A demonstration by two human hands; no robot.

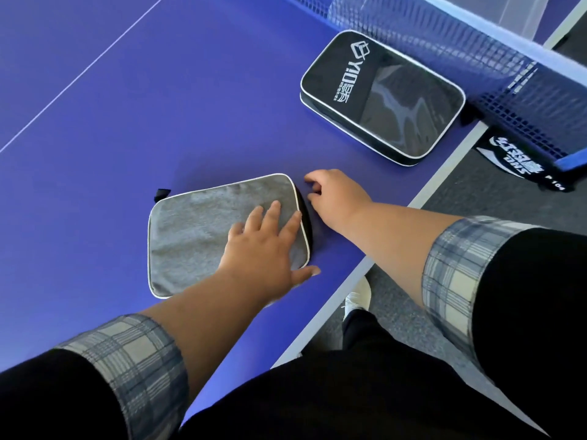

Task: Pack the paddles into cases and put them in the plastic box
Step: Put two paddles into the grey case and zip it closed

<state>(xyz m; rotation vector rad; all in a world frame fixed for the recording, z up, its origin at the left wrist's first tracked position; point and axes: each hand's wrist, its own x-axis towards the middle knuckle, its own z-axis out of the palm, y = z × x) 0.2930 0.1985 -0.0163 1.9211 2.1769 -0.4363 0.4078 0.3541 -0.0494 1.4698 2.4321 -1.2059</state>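
Observation:
A grey paddle case (197, 230) with white piping lies flat on the blue table tennis table (127, 106), grey side up. My left hand (266, 246) presses flat on its right part, fingers spread. My right hand (333, 198) is at the case's right edge, fingers curled by the dark zipper side; whether they pinch a zipper pull I cannot tell. A second case (381, 93), black with a white logo and a clear window, lies farther away by the net. No paddle is visible. A clear plastic box (521, 11) shows beyond the net at the top right.
The net (476, 58) crosses the top right, with its clamp (568, 160) at the table's side edge. The white-trimmed table edge (381, 249) runs diagonally to my right; beyond it is grey carpet and my white shoe (359, 296).

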